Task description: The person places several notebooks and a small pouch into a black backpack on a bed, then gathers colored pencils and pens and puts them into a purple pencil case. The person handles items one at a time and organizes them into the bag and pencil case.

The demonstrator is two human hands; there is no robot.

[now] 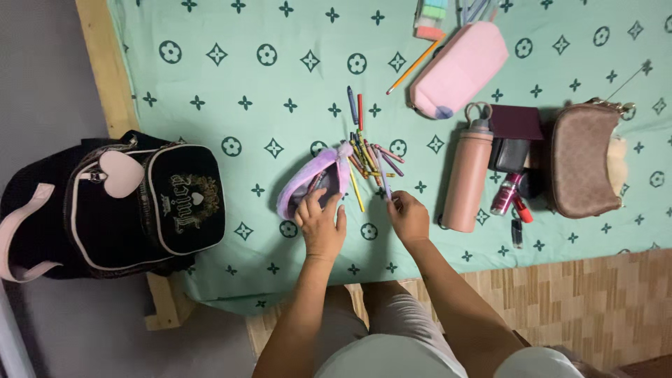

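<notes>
My left hand [321, 222] rests curled on the near rim of a fuzzy lilac pencil pouch [311, 180], lying open on the green patterned bedsheet [245, 84]. My right hand [408, 215] pinches one purple crayon [383, 178] between its fingertips. Just beyond, loose crayons [365, 155] lie scattered beside the pouch. Farther off sits a pink pencil case [458, 68].

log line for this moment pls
left hand: holds purple pouch open | right hand: pinches a crayon | crayon pile beside pouch | surface: green patterned sheet
</notes>
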